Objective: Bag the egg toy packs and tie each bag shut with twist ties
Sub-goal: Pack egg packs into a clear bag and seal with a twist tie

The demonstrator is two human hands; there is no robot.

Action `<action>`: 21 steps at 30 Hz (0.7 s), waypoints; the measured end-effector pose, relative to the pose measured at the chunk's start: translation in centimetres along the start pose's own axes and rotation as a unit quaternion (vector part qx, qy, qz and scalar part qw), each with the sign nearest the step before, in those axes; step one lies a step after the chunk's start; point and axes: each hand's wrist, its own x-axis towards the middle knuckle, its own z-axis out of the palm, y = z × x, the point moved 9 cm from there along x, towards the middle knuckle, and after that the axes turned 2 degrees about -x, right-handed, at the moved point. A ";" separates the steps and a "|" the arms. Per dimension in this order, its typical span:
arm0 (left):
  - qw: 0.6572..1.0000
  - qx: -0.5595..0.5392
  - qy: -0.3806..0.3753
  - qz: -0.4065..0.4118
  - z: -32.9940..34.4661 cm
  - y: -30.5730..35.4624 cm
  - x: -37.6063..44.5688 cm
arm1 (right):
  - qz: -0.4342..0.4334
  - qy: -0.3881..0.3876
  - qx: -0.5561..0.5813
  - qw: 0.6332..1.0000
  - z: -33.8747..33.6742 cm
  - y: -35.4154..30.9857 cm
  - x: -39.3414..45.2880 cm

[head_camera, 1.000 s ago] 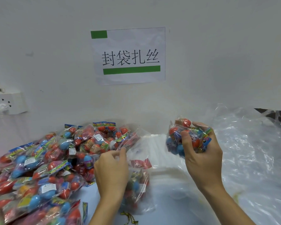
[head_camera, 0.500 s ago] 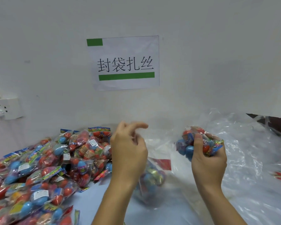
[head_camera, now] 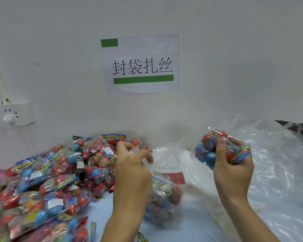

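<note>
Above the table, left hand (head_camera: pixel 133 172) pinching clear bag (head_camera: pixel 162 196) mouth, right hand (head_camera: pixel 233 165) clutching egg pack (head_camera: pixel 209 151).

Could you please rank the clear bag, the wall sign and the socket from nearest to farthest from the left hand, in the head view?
1. Clear bag: pinched by the left hand, hanging below.
2. Wall sign: above.
3. Socket: far left.

Even, soft bright light; glare on clear plastic (head_camera: pixel 278 172); motion blur low centre; wide-angle bowing at edges.
</note>
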 end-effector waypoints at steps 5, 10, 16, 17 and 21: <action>0.996 0.061 -0.026 -0.061 0.4 -1.5 -0.2 | 0.003 -0.016 0.009 1.000 0.4 -0.1 -0.2; 0.981 0.103 -0.119 -0.115 1.8 -3.1 -1.0 | 0.009 -0.023 0.018 1.000 0.6 -0.2 -0.3; 0.973 0.086 -0.195 -0.086 3.7 -2.9 -1.6 | -0.002 -0.027 0.098 0.995 1.1 -2.6 -1.0; 0.973 0.079 -0.201 -0.077 3.9 -2.7 -1.6 | -0.009 -0.042 0.117 0.992 1.6 -3.3 -1.3; 0.974 0.030 -0.219 -0.048 4.7 -1.9 -1.8 | -0.024 -0.175 0.139 0.974 5.0 -5.3 -3.3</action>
